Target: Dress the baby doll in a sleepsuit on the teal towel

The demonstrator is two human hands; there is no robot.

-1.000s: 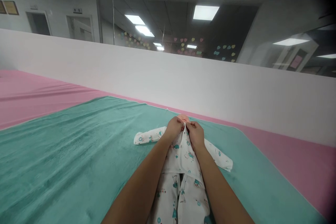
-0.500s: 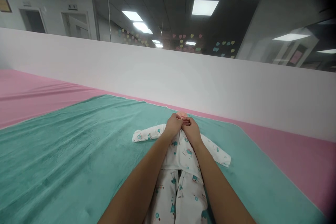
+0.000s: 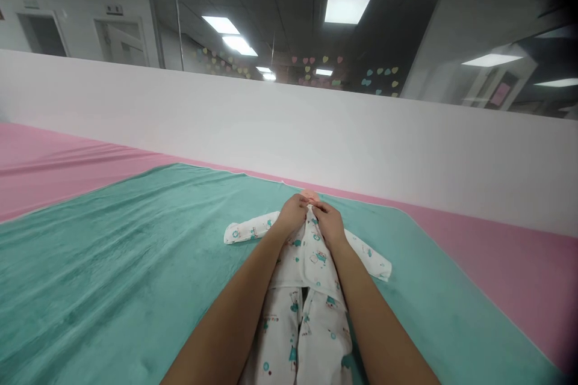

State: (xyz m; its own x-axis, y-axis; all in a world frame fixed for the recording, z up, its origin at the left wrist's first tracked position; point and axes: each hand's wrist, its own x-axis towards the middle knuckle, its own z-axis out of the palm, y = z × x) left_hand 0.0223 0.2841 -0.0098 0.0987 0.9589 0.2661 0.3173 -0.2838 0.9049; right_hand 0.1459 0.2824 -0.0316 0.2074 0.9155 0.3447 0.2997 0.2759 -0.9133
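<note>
A doll lies on its back, its head [image 3: 309,195] partly showing beyond my hands. It wears a white printed baby shirt [image 3: 311,258] with both sleeves spread out to the sides, and matching printed pants [image 3: 282,337]. At the shirt's neckline, my left hand [image 3: 294,212] pinches the collar edge from the left. My right hand [image 3: 329,222] grips the collar from the right, fingers bent and close to the left ones. The fastening between my fingertips is too small to make out.
Under the doll is a teal blanket [image 3: 158,264], wrinkled at the left, over a pink sheet [image 3: 81,159]. A low white wall [image 3: 280,126] runs along the far side. Above it, a glass or mirror panel [image 3: 253,6] carries heart-shaped stickers.
My fingers drew together over the collar, then moved slightly apart, uncovering its top edge. Both hands stay at the neckline. The view has shifted slightly.
</note>
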